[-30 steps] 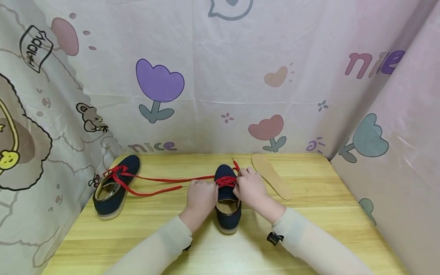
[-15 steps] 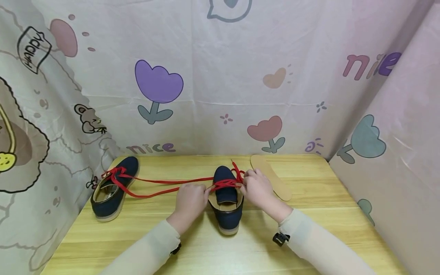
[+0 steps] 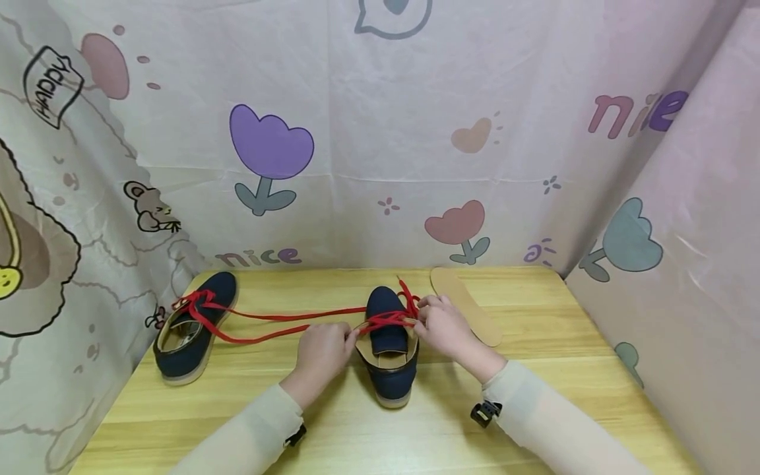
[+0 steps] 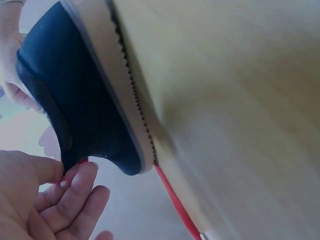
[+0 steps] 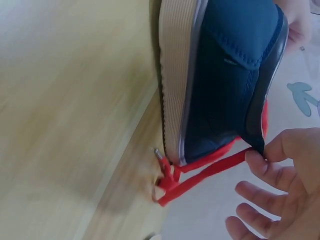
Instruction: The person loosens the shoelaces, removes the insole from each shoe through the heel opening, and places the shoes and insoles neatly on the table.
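A navy shoe (image 3: 393, 382) with a pale sole stands on the table, toe pointing away. My left hand (image 3: 320, 353) pinches the upper edge of its left lacing flap between thumb and finger. On the other side, my right hand (image 3: 446, 328) pinches the right flap in the same way. Both flaps are spread apart, baring the tan lining beside the tongue (image 3: 388, 340). Red laces (image 3: 388, 319) cross loosely over the tongue. In the right wrist view, a red lace end (image 5: 162, 165) with a metal tip hangs by the toe.
At the left a second navy shoe (image 3: 185, 361) leans with its red laces (image 3: 261, 340) stretched across the wooden table (image 3: 475, 429) toward the middle shoe. A tan insole (image 3: 469, 307) lies behind my right hand. Printed cloth (image 3: 356, 132) encloses the back and sides.
My hands have moved apart, the left one leftward and the right one slightly rightward, pulling the shoe's flaps wide. The laces over the tongue now spread wider.
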`<state>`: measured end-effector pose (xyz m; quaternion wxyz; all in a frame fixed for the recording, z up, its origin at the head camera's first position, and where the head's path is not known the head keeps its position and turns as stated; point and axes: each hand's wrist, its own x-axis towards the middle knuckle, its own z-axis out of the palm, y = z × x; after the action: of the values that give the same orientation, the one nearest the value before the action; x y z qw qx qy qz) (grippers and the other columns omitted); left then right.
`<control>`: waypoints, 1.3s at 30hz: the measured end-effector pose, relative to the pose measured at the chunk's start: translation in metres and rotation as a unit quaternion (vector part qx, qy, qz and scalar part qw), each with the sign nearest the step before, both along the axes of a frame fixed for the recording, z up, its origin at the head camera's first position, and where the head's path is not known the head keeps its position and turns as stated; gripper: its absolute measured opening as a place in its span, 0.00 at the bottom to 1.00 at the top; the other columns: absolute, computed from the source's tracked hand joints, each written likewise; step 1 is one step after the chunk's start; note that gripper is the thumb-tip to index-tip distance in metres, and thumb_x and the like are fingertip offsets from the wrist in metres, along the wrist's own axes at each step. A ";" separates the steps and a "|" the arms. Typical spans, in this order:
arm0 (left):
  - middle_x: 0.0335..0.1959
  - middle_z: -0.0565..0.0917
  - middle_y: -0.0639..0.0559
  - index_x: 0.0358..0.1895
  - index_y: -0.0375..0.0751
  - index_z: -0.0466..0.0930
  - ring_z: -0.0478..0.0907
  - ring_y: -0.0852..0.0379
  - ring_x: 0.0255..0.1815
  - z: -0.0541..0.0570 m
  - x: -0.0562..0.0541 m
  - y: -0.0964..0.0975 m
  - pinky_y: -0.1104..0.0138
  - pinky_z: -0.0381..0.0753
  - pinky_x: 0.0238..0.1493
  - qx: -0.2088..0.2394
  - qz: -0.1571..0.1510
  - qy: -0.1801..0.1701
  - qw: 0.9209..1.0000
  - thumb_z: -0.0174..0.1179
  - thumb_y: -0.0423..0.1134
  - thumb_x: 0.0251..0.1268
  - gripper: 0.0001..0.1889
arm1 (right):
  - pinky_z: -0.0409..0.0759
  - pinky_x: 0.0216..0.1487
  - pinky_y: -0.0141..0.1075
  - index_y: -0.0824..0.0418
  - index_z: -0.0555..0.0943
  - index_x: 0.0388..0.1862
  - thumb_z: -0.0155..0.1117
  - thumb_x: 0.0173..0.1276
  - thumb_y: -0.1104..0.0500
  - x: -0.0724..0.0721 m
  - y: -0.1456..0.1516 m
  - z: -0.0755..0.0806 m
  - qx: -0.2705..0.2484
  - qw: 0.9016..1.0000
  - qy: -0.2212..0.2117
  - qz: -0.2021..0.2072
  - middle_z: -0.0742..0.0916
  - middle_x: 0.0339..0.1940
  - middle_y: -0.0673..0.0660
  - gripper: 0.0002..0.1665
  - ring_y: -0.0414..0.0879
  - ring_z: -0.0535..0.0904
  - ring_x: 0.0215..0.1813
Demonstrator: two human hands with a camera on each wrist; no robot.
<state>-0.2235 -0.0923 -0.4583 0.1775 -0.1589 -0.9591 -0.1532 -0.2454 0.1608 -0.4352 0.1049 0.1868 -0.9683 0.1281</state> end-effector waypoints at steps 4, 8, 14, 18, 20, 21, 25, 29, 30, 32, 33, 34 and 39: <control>0.11 0.67 0.61 0.18 0.52 0.76 0.63 0.59 0.13 0.002 -0.002 0.003 0.65 0.62 0.18 0.004 -0.013 0.006 1.000 0.65 0.49 0.67 0.18 | 0.74 0.55 0.46 0.52 0.84 0.20 0.65 0.62 0.58 0.002 -0.005 0.001 -0.015 1.000 0.017 0.009 0.85 0.49 0.57 0.11 0.56 0.75 0.51; 0.09 0.65 0.62 0.16 0.53 0.73 0.62 0.60 0.13 0.003 -0.004 0.006 0.66 0.60 0.18 0.011 -0.027 -0.001 1.000 0.63 0.50 0.69 0.21 | 0.75 0.52 0.47 0.54 0.83 0.23 0.65 0.62 0.58 0.005 -0.009 0.002 -0.015 0.999 0.036 0.013 0.85 0.46 0.57 0.09 0.55 0.75 0.48; 0.09 0.64 0.62 0.17 0.54 0.71 0.62 0.61 0.13 0.002 -0.005 0.008 0.68 0.59 0.17 0.071 -0.050 -0.083 0.993 0.55 0.55 0.75 0.24 | 0.77 0.45 0.43 0.52 0.79 0.20 0.68 0.63 0.53 0.007 -0.015 -0.005 0.008 0.996 0.076 0.036 0.86 0.43 0.55 0.13 0.54 0.76 0.44; 0.11 0.68 0.62 0.20 0.55 0.73 0.66 0.61 0.15 0.002 -0.007 0.008 0.66 0.64 0.21 0.088 -0.046 -0.131 0.986 0.49 0.60 0.76 0.24 | 0.75 0.37 0.41 0.50 0.76 0.18 0.71 0.60 0.51 0.008 -0.018 -0.008 0.008 0.996 0.082 0.043 0.85 0.39 0.52 0.16 0.51 0.74 0.40; 0.12 0.70 0.60 0.21 0.53 0.75 0.68 0.59 0.16 0.003 -0.008 0.007 0.64 0.68 0.24 0.099 -0.044 -0.148 0.983 0.47 0.60 0.78 0.26 | 0.74 0.38 0.41 0.50 0.75 0.18 0.71 0.60 0.51 0.009 -0.018 -0.008 0.004 0.996 0.076 0.044 0.84 0.39 0.51 0.16 0.51 0.74 0.40; 0.12 0.71 0.60 0.22 0.52 0.75 0.69 0.59 0.17 0.003 -0.009 0.006 0.63 0.70 0.26 0.102 -0.043 -0.153 0.982 0.46 0.59 0.79 0.25 | 0.74 0.38 0.41 0.50 0.75 0.18 0.72 0.60 0.51 0.009 -0.018 -0.008 0.003 0.996 0.073 0.043 0.84 0.39 0.51 0.16 0.51 0.73 0.40; 0.15 0.72 0.57 0.33 0.45 0.84 0.71 0.57 0.21 0.001 -0.015 0.004 0.59 0.75 0.33 0.116 -0.039 -0.158 0.980 0.47 0.51 0.80 0.21 | 0.75 0.42 0.42 0.50 0.74 0.18 0.72 0.60 0.50 0.012 -0.017 -0.005 -0.003 0.997 0.061 0.044 0.84 0.42 0.52 0.17 0.52 0.74 0.42; 0.17 0.74 0.56 0.40 0.44 0.87 0.71 0.57 0.22 -0.002 -0.027 0.005 0.60 0.74 0.32 0.121 -0.038 -0.152 0.980 0.51 0.48 0.78 0.16 | 0.75 0.45 0.43 0.50 0.74 0.19 0.71 0.61 0.50 0.015 -0.014 -0.003 -0.006 0.998 0.052 0.042 0.85 0.44 0.53 0.17 0.53 0.74 0.43; 0.19 0.77 0.55 0.42 0.44 0.87 0.72 0.57 0.24 -0.004 -0.030 0.005 0.60 0.74 0.33 0.122 -0.038 -0.147 0.981 0.52 0.48 0.78 0.15 | 0.75 0.45 0.43 0.50 0.74 0.19 0.71 0.61 0.50 0.015 -0.014 -0.003 -0.006 0.998 0.051 0.041 0.85 0.44 0.53 0.17 0.52 0.74 0.43; 0.28 0.84 0.53 0.42 0.44 0.86 0.79 0.54 0.31 -0.005 -0.037 0.006 0.58 0.79 0.38 0.129 -0.040 -0.142 0.981 0.54 0.47 0.77 0.13 | 0.75 0.46 0.43 0.50 0.75 0.19 0.71 0.61 0.49 0.017 -0.012 -0.003 -0.008 0.998 0.044 0.036 0.84 0.44 0.52 0.16 0.52 0.73 0.43; 0.34 0.86 0.51 0.43 0.44 0.86 0.82 0.52 0.36 -0.006 -0.040 0.006 0.57 0.80 0.42 0.134 -0.044 -0.138 0.980 0.55 0.46 0.76 0.13 | 0.75 0.46 0.42 0.50 0.75 0.19 0.71 0.61 0.49 0.017 -0.012 -0.003 -0.009 0.999 0.040 0.033 0.84 0.44 0.52 0.16 0.51 0.73 0.44; 0.41 0.87 0.50 0.46 0.44 0.86 0.83 0.50 0.43 -0.007 -0.043 0.007 0.55 0.81 0.48 0.139 -0.049 -0.135 0.980 0.55 0.45 0.76 0.12 | 0.75 0.46 0.42 0.50 0.75 0.20 0.71 0.61 0.49 0.018 -0.011 -0.004 -0.008 0.999 0.038 0.031 0.84 0.44 0.52 0.16 0.51 0.73 0.44; 0.59 0.83 0.48 0.62 0.45 0.82 0.77 0.45 0.63 -0.010 -0.059 0.010 0.50 0.73 0.65 0.147 -0.077 -0.150 0.975 0.52 0.43 0.79 0.17 | 0.77 0.45 0.43 0.49 0.75 0.19 0.72 0.62 0.47 0.020 -0.011 -0.002 0.002 0.999 0.031 0.025 0.84 0.44 0.52 0.17 0.51 0.74 0.45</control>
<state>-0.2824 -0.0824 -0.4688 0.0403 -0.1798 -0.9264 -0.3283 -0.2251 0.1498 -0.4375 0.1310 0.2155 -0.9599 0.1229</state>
